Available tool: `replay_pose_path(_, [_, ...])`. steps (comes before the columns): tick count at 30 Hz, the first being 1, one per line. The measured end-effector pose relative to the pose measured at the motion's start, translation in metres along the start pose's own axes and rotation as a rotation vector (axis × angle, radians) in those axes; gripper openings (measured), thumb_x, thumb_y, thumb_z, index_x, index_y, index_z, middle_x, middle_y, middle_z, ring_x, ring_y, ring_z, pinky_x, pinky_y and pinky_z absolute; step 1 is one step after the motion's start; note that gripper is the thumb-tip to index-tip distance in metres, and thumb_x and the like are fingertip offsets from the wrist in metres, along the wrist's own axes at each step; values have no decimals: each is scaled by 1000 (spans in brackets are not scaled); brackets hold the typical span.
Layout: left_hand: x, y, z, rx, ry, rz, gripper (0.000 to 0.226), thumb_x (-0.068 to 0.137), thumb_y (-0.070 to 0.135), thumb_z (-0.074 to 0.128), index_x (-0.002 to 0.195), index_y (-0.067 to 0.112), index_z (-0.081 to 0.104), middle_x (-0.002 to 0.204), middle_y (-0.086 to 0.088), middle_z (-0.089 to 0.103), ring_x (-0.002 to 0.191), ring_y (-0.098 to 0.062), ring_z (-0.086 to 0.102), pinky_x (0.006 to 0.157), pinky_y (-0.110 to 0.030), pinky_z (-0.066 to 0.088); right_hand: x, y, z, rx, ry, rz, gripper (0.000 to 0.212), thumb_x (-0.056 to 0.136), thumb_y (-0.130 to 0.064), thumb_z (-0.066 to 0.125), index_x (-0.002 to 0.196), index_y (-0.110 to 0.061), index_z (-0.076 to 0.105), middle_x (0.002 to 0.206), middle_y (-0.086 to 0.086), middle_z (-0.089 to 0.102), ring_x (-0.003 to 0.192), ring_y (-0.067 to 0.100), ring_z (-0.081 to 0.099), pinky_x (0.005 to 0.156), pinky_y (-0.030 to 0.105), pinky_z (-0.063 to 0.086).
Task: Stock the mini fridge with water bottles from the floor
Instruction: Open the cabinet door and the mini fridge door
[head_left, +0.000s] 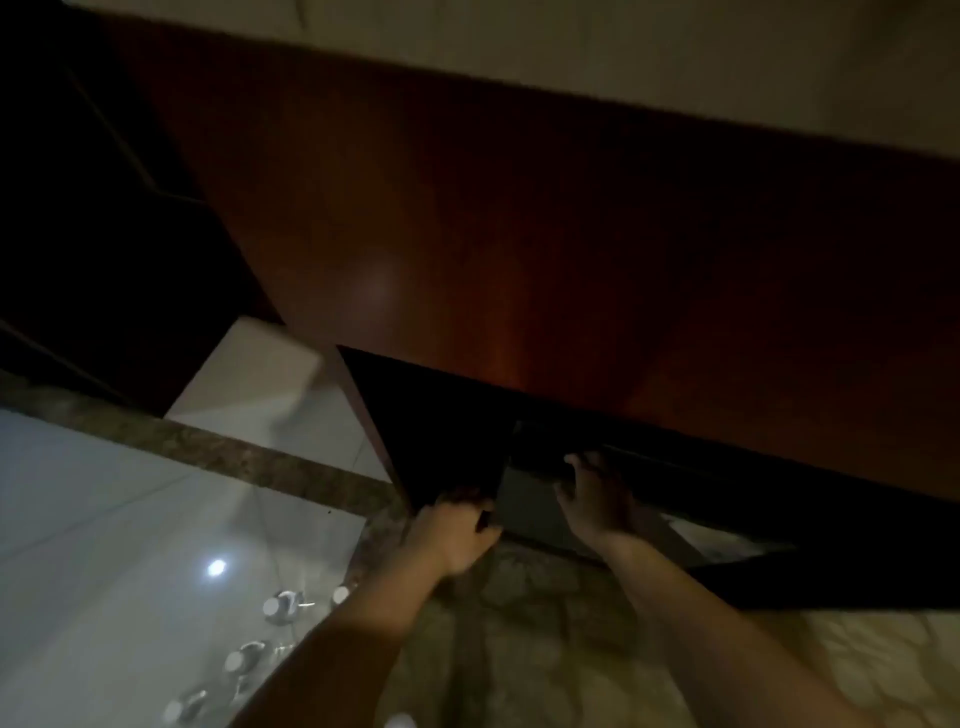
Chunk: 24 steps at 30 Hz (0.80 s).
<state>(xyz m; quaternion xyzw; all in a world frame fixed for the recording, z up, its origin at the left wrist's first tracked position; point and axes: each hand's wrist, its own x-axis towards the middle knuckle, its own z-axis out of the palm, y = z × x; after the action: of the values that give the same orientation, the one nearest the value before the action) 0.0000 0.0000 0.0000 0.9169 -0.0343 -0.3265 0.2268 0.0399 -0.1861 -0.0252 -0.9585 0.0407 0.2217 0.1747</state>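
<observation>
Several water bottles (283, 605) stand on the pale floor tiles at lower left, seen from above by their white caps. In the dark recess of the wooden cabinet (519, 234) is the mini fridge, its grey door (527, 506) partly swung out. My left hand (457, 532) grips the edge of a dark cabinet door (441, 431) just left of the grey door. Spread across the grey door's upper part, my right hand (597, 493) has its fingertips at the top edge. The fridge interior is hidden in darkness.
A brown speckled stone strip (234, 452) crosses the floor beside glossy white tiles (104, 519). Patterned carpet (519, 649) lies under my arms. Another dark panel (831, 582) juts out at the lower right. The scene is dim and blurred.
</observation>
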Motion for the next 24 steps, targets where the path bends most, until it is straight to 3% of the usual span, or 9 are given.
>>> replay_pose_path(5, [46, 3, 14, 97, 77, 84, 68, 92, 42, 46, 149, 28, 12, 159, 6, 7, 146, -17, 9, 117, -38, 17, 12, 11, 28, -30, 5, 16, 51, 98, -36, 40, 145, -20, 30, 150, 2, 30, 139, 29, 24, 111, 39, 26])
replay_pose_path(9, [84, 11, 14, 176, 86, 162, 74, 94, 42, 42, 149, 26, -4, 158, 9, -11, 147, -14, -7, 118, -44, 10, 12, 18, 47, -104, 106, -22, 52, 97, -35, 41, 145, -24, 28, 148, 1, 29, 136, 26, 25, 108, 36, 27])
replay_pose_path(16, [99, 10, 29, 329, 111, 179, 70, 97, 39, 37, 149, 25, -7, 158, 8, -11, 147, -14, -3, 116, -40, 15, 23, 25, 49, -36, 205, -49, 41, 94, -37, 46, 134, -27, 45, 137, -3, 45, 126, 24, 36, 98, 36, 30])
replay_pose_path(24, [78, 13, 29, 302, 94, 168, 68, 97, 38, 37, 150, 25, -4, 159, 8, -8, 147, -13, -3, 119, -38, 8, 20, 27, 51, 103, 216, -32, 27, 92, -36, 50, 114, -25, 61, 124, -1, 55, 119, 26, 43, 92, 34, 30])
